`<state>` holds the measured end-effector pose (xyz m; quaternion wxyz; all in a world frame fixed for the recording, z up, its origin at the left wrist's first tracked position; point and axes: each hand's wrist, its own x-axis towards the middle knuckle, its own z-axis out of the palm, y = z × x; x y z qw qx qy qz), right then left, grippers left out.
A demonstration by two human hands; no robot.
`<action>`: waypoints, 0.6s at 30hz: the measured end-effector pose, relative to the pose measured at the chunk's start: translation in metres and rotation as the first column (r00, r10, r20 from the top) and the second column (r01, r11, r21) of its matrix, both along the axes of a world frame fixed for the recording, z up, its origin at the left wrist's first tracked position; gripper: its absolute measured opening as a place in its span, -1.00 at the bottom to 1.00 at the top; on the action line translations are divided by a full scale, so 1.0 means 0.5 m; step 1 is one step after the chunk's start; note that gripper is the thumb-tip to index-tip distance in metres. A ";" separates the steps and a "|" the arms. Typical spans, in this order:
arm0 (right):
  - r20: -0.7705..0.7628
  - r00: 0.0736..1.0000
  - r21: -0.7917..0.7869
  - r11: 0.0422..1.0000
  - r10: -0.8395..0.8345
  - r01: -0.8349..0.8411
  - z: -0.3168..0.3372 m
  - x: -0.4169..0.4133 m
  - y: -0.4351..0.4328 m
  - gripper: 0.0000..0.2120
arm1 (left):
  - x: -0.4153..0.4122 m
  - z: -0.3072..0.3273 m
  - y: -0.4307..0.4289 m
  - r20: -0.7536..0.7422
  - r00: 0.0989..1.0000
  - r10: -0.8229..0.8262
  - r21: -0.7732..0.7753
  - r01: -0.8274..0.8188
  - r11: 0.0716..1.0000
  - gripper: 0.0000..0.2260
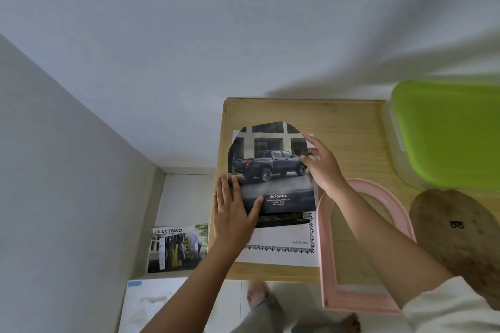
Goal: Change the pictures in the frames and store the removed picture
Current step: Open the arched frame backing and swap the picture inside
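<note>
An arch-cut truck picture lies on a white bordered sheet near the table's left edge; the left hand rests open and flat on the picture's lower left corner; the right hand pinches its right edge between curled fingers; a pink arched frame lies just right of the sheet, overhanging the near edge; a brochure lies on the floor.
</note>
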<state>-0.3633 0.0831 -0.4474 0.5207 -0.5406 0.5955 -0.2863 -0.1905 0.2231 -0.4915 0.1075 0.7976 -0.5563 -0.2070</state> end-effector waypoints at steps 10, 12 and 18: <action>0.326 0.940 0.068 0.994 -0.103 0.085 0.088 -0.010 0.047 -0.53 | -0.084 0.140 -0.100 -0.536 0.840 -0.080 -0.130 0.012 0.991 -0.14; 0.366 0.923 0.088 0.992 -0.120 0.094 0.095 -0.023 0.055 -0.54 | -0.099 0.149 -0.097 -0.581 0.807 -0.104 -0.139 0.027 0.990 -0.15; 0.342 0.937 0.041 0.997 -0.074 0.064 0.110 -0.072 0.077 -0.57 | -0.148 0.179 -0.086 -0.699 0.698 -0.155 -0.192 0.026 0.981 -0.27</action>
